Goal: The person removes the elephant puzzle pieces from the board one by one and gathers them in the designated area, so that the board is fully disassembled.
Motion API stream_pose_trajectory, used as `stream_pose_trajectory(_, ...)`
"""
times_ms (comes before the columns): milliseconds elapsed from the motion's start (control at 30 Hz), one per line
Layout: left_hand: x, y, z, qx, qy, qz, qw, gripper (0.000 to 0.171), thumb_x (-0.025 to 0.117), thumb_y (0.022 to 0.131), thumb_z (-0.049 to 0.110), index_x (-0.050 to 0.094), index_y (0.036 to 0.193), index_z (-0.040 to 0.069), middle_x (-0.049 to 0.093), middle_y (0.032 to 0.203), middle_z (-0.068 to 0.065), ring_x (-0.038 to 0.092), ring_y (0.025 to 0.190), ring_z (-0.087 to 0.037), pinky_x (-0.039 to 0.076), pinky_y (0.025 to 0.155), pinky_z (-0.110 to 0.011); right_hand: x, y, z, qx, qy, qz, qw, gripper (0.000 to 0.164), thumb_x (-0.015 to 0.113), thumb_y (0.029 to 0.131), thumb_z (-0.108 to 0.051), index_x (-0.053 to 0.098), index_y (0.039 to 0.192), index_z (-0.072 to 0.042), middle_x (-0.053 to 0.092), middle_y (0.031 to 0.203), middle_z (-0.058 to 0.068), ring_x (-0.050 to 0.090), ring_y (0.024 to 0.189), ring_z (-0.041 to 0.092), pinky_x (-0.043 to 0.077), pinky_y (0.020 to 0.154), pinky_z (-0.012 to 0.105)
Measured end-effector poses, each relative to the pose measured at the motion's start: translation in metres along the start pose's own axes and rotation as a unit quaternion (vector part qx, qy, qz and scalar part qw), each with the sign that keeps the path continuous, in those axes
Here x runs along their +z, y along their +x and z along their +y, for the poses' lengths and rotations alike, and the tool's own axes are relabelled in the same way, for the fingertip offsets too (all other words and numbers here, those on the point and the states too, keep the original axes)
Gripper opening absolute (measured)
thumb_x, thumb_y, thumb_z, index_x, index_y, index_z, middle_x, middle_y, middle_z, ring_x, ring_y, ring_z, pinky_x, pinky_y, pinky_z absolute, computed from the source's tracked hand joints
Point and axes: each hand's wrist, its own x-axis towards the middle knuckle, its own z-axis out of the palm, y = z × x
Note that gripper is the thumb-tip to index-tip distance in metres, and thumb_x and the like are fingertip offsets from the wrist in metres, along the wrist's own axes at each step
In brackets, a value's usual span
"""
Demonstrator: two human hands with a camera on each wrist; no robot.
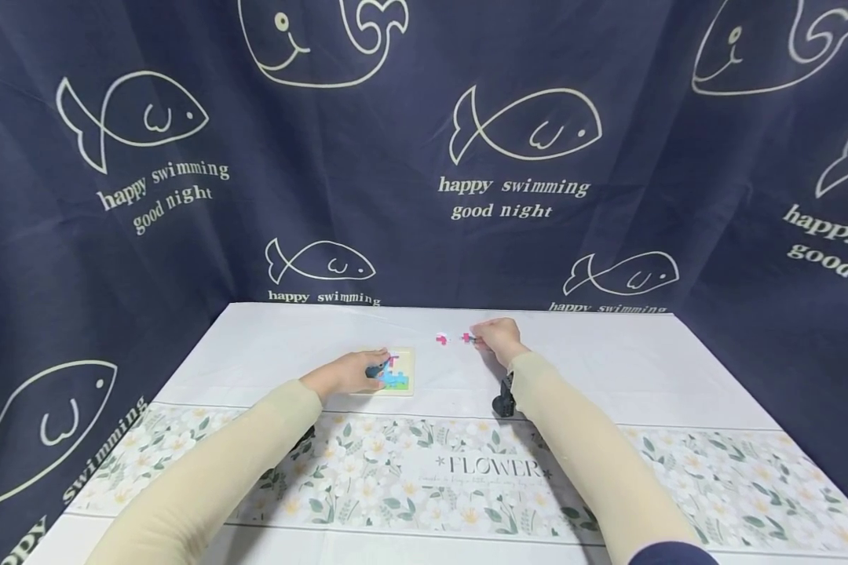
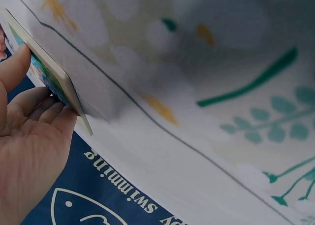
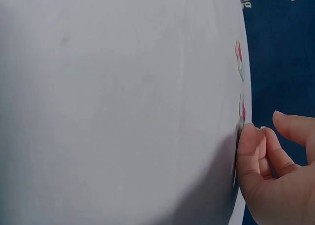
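Note:
A jigsaw board (image 1: 411, 377) with a pale frame lies left of centre on the table, partly filled with blue, green and pink pieces. My left hand (image 1: 349, 372) rests over its left side, thumb and fingers spread on the surface and hiding that part. In the left wrist view the fingers (image 2: 61, 114) bend over the board's edge (image 2: 74, 94). My right hand (image 1: 498, 337) is farther back, fingertips right at a pink puzzle piece (image 1: 466, 337). From the right wrist, the thumb (image 3: 290, 126) shows apart from the fingers. Another pink-and-white puzzle piece (image 1: 441, 339) lies to the left.
A white cloth covers the table (image 1: 593, 361), with a printed flower band (image 1: 424, 486) across the front. A dark blue curtain (image 1: 410, 157) with fish drawings hangs behind and at both sides. A black device (image 1: 504, 399) is strapped beneath the right wrist.

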Motion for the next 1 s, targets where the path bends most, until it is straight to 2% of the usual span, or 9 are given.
stream_pose_trajectory(167,0.000,-0.001,0.000,0.003,0.008,-0.003,1.0000,0.065,0.064,0.094,0.021,0.034,0.149,0.004,0.025,0.160,-0.009,0.021,0.148,-0.032,0.019,0.122,-0.047,0.003,-0.004,-0.004,-0.008,0.034,-0.012,0.999,0.026,0.067,0.087,-0.004,0.066,0.109,0.010,0.073,0.091,0.015,0.065,0.056,0.007,0.058,0.058,0.018)
stream_pose_trajectory(467,-0.001,-0.002,0.001,0.010,0.008,0.004,0.9999,0.065,0.065,0.094,0.020,0.035,0.149,0.004,0.026,0.159,-0.012,0.023,0.147,-0.034,0.021,0.122,-0.049,0.007,-0.008,-0.008,-0.006,0.030,-0.022,0.999,0.024,0.067,0.088,-0.007,0.068,0.108,0.007,0.071,0.082,0.009,0.063,0.053,0.005,0.054,0.052,0.017)
stream_pose_trajectory(700,-0.002,-0.002,0.001,-0.004,-0.002,0.005,1.0000,0.066,0.066,0.092,0.022,0.037,0.149,0.006,0.027,0.160,-0.008,0.021,0.148,-0.033,0.018,0.122,-0.049,0.018,-0.015,-0.013,-0.006,0.065,-0.048,0.997,0.025,0.065,0.088,-0.001,0.065,0.109,0.013,0.070,0.085,0.014,0.062,0.056,0.007,0.061,0.063,0.023)
stream_pose_trajectory(833,-0.002,-0.001,0.000,-0.005,-0.008,0.006,0.9999,0.066,0.066,0.092,0.022,0.037,0.149,0.007,0.026,0.160,-0.008,0.021,0.148,-0.033,0.018,0.122,-0.049,0.027,-0.020,-0.016,-0.007,0.072,-0.063,0.995,0.024,0.064,0.088,0.001,0.065,0.108,0.014,0.069,0.085,0.015,0.063,0.060,0.009,0.061,0.067,0.024)
stream_pose_trajectory(1000,0.000,0.000,-0.002,-0.009,-0.009,0.005,0.9999,0.068,0.065,0.092,0.024,0.034,0.151,0.010,0.024,0.161,-0.006,0.021,0.148,-0.032,0.019,0.122,-0.049,0.037,-0.027,-0.021,-0.015,0.083,-0.084,0.993,0.023,0.061,0.089,0.004,0.065,0.108,0.016,0.071,0.094,0.023,0.065,0.066,0.011,0.062,0.068,0.025)
